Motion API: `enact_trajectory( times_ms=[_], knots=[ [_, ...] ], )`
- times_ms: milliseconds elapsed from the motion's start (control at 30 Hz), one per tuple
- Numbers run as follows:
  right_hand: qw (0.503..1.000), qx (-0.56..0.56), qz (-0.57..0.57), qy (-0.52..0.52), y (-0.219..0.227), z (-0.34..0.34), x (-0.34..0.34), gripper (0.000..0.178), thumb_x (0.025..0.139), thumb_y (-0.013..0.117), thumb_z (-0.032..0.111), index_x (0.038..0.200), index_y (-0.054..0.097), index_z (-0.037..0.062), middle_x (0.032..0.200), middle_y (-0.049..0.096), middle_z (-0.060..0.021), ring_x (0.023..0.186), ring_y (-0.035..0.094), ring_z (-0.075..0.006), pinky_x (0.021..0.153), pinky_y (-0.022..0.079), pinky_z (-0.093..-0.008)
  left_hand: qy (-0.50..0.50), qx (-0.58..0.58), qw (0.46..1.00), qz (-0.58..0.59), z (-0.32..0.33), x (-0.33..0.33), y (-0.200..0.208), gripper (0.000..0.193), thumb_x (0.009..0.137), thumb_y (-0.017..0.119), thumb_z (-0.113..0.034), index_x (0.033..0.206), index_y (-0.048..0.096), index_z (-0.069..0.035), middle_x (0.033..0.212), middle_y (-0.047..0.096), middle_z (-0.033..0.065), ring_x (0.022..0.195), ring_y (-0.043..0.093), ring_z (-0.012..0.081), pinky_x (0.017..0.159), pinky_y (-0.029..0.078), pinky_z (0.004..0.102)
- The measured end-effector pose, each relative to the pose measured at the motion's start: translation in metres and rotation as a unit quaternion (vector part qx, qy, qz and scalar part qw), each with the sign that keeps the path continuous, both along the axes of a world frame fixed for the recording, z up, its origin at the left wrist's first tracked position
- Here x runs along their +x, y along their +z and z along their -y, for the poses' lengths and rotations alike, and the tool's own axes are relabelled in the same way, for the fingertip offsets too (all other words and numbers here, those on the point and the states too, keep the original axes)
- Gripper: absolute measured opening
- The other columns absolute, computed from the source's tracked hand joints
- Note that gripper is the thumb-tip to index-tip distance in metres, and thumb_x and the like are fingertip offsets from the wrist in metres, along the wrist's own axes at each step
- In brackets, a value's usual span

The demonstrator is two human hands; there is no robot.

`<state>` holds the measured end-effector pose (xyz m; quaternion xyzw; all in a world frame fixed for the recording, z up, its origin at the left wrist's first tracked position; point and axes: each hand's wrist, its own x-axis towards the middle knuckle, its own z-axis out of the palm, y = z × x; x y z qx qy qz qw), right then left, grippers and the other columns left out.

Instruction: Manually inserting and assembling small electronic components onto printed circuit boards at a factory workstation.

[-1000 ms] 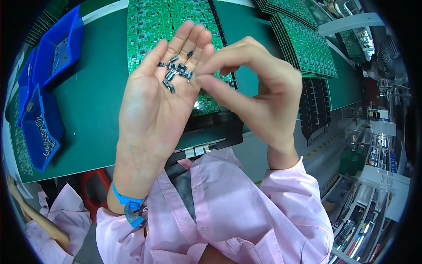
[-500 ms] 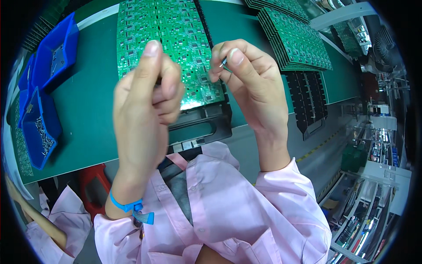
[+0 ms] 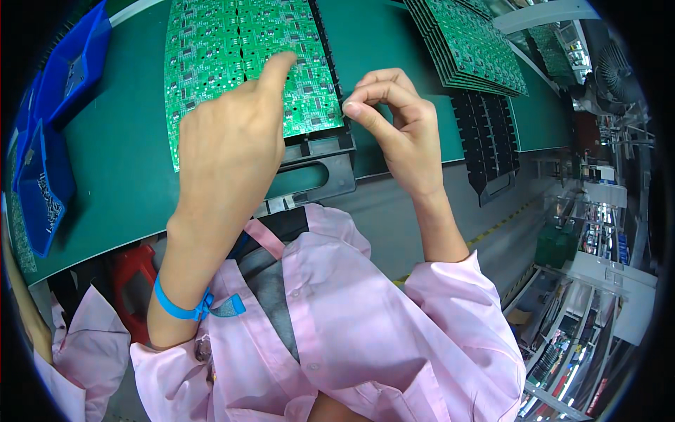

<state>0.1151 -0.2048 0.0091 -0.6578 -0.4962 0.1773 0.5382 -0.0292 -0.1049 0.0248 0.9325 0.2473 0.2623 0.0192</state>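
Over the green circuit board panel (image 3: 309, 84) is my left hand (image 3: 228, 144), back upward. One digit stretches out over the panel's small dark chips, while the other fingers curl under, out of sight; whatever they hold is hidden. Just off the panel's right edge, my right hand (image 3: 404, 130) has its thumb and index fingertips pinched together. Anything between those fingertips is too small to make out. The panel rests on a black carrier frame (image 3: 341, 179) with a handle opening at its near end.
Blue bins (image 3: 53, 204) at left hold small metal parts. A stack of green circuit panels (image 3: 478, 60) stands at the right, near another black carrier (image 3: 486, 141). A co-worker's pink sleeve (image 3: 91, 352) shows at lower left beside a red stool (image 3: 135, 281).
My left hand has turned from a thumb-up fist to back upward over the panel. The small part with metal leads between my right fingertips no longer shows. The whole view has shifted slightly.
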Motion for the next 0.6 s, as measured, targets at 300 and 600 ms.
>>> enact_trajectory(
  times_ms=[300,600],
  knots=[
    [0.999,0.012,0.028,0.019,-0.0033,0.0011,0.0014,0.007,0.068,0.065,0.007,0.073,0.061,0.0023,0.081,0.050,-0.0059,0.074,0.047,-0.0141,0.066,0.039,-0.0231,0.016,0.039,0.999,-0.007,0.0005,0.0019,-0.0067,0.037,0.061,0.057,-0.003,0.097,0.054,-0.009,0.060,0.054,0.0035,0.041,0.049,0.0165,0.036,0.036,0.0273],
    [0.989,0.022,0.148,-0.022,-0.0022,0.0046,-0.0070,0.007,0.067,0.065,0.004,0.072,0.060,0.0031,0.084,0.049,-0.0058,0.076,0.046,-0.0161,0.067,0.037,-0.0240,0.011,0.040,0.999,0.000,0.0001,0.0032,-0.0091,0.037,0.060,0.057,-0.004,0.096,0.054,-0.009,0.060,0.054,0.0029,0.042,0.049,0.0158,0.037,0.036,0.0267]
  ],
)
